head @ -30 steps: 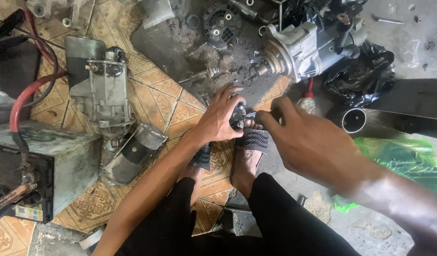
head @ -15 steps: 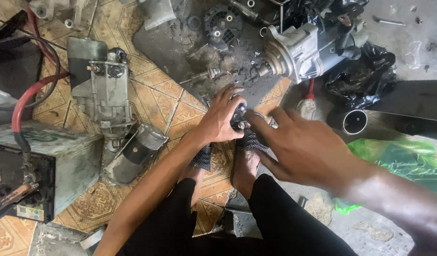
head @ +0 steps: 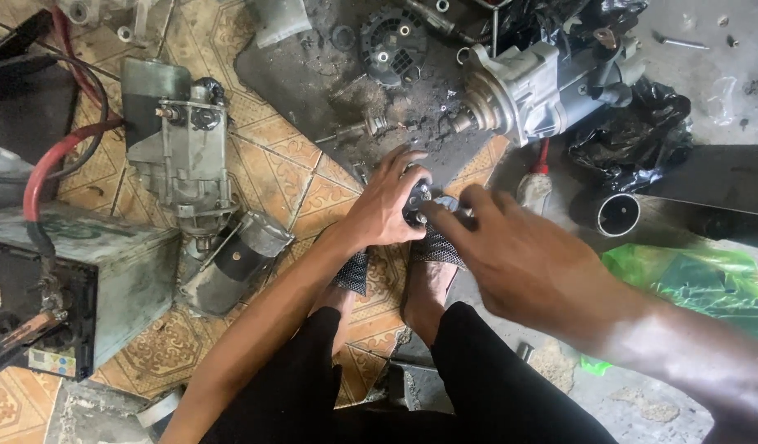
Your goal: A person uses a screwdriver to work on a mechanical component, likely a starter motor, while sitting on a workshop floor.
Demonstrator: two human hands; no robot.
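between both hands point(head: 445, 214), half-hidden dark part point(head: 417, 200)

Left hand point(head: 387, 205) and right hand point(head: 519, 255) grip small dark round part point(head: 417, 200) above sandalled feet point(head: 432, 271); starter motor point(head: 190, 156) on tiled floor point(head: 305, 189) left.

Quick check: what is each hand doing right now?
Left hand: closed around a small dark round metal part.
Right hand: fingertips on the same part; whether it grips cannot be told.

Repair workshop: dismantled starter motors point(head: 190, 156), battery point(head: 74, 288).
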